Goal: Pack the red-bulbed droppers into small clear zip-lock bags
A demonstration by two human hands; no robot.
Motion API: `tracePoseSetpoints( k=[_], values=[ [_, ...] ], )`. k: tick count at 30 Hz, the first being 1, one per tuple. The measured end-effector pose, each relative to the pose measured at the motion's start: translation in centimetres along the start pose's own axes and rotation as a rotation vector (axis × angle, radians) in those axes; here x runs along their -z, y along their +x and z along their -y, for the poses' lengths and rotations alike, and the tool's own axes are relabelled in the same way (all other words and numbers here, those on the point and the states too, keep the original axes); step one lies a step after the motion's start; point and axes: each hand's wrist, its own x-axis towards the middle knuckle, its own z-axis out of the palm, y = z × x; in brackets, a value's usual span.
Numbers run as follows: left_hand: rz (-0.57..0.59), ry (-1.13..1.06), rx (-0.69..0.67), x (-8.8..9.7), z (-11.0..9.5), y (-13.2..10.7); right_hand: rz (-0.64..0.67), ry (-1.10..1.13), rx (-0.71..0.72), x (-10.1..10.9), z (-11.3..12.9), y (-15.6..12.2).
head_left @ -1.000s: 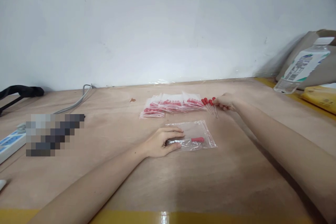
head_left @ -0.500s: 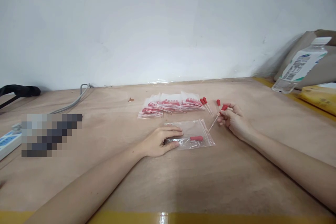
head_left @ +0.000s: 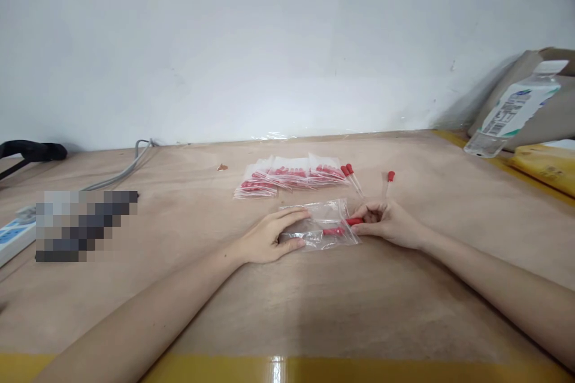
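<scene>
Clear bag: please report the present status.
Left hand on clear bag. Right hand pinching red-topped dropper at its mouth. Another dropper inside. Nothing seen in the way.

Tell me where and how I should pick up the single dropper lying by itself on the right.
I'd pinch the lone dropper by its red bulb, coming from the right with the right hand once that is free. The bulb looks thicker than the clear stem and points away from you, while two loose droppers lie to its left.
</scene>
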Motion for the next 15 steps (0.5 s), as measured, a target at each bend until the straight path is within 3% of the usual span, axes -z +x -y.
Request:
tracePoseSetpoints(
  k=[2,7,12,15],
  values=[
    [0.003,0.0,-0.002,0.0,0.0,0.0,-0.017,-0.07,0.024,-0.1,0.0,0.4],
    [0.003,0.005,-0.013,-0.1,0.1,0.1,0.094,-0.096,0.086,-0.3,1.2,0.7],
    [-0.004,0.009,-0.017,-0.1,0.1,0.1,0.013,0.014,0.041,-1.3,1.8,0.2],
    [-0.006,0.004,-0.011,-0.1,0.0,0.1,0.027,-0.117,0.123,-1.7,1.6,0.1]
  ],
)
